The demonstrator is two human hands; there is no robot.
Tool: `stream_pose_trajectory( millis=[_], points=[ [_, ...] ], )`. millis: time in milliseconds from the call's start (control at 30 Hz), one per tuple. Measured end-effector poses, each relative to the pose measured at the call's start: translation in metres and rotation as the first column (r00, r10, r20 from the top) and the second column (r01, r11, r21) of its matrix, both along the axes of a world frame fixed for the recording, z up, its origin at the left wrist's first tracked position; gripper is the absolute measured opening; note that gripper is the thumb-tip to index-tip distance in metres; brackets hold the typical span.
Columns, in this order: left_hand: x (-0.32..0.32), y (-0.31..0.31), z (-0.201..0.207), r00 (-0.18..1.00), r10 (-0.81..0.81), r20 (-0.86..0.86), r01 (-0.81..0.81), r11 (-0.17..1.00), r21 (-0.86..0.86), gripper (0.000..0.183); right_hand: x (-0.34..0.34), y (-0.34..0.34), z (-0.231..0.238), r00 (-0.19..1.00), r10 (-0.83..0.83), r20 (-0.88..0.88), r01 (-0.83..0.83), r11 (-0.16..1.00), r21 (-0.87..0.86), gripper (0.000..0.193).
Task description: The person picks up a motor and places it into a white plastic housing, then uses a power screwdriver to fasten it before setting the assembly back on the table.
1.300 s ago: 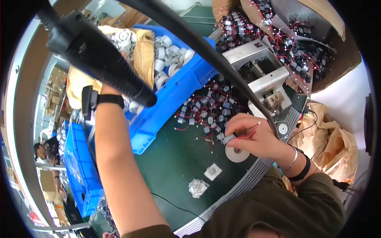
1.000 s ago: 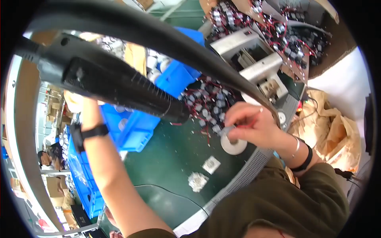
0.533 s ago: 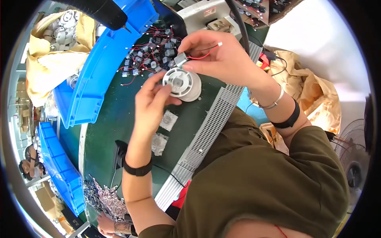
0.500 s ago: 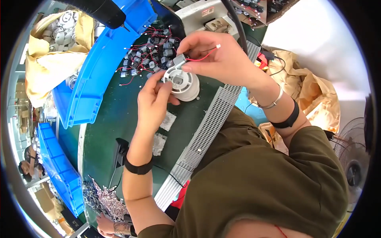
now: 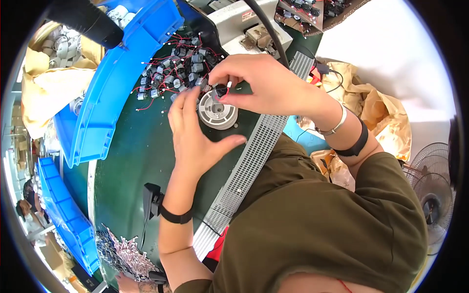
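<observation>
A white round plastic housing [image 5: 220, 121] with a ring of slots stands on the green work table [image 5: 141, 166]. My right hand [image 5: 259, 83] pinches a small motor [image 5: 221, 90] by its sides, just over the housing's far edge. The motor's black end faces up, and a white connector [image 5: 229, 84] shows beside it. How deep the motor sits in the housing is hidden by my fingers. My left hand [image 5: 193, 134] is open beside the housing, thumb spread wide, holding nothing. Its fingertips reach toward a pile of small motors with red wires [image 5: 178, 68].
A black power screwdriver [image 5: 90, 24] hangs at the upper left over a long blue bin [image 5: 105, 97]. A perforated metal strip [image 5: 249, 154] runs along the table's near edge. Pink-and-dark wire leads [image 5: 129, 254] lie at the lower left, next to another person's hand [image 5: 128, 284].
My left hand has let go of the housing and spread open. The housing, tilted in my hands before, now rests on the table. My right hand has brought the motor down to it.
</observation>
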State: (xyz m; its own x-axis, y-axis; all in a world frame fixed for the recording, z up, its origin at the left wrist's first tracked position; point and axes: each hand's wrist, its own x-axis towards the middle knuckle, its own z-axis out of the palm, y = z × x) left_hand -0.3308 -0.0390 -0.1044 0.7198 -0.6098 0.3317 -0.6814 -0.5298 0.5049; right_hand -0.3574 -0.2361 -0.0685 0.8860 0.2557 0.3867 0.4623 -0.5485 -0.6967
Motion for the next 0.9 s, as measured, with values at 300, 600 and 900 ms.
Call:
stream_pose_trajectory(
  millis=[300, 600, 900],
  points=[
    [0.006, -0.001, -0.016, 0.984, -0.132, -0.116, 0.085, 0.936, -0.341, 0.072, -0.003, 0.008, -0.004, 0.996, -0.021, -0.09, 0.018, 0.999, -0.041, 0.021],
    [-0.003, -0.012, -0.03, 0.999, 0.039, 0.035, -0.022, 0.923, -0.384, 0.068, -0.002, 0.018, -0.006, 0.988, 0.043, 0.15, 0.014, 0.932, -0.361, 0.016],
    [0.001, -0.004, -0.033, 0.939, 0.014, 0.343, 0.122, 0.92, -0.373, 0.074, 0.017, 0.034, 0.042, 0.928, -0.237, 0.287, 0.185, 0.963, 0.197, 0.039]
  ],
)
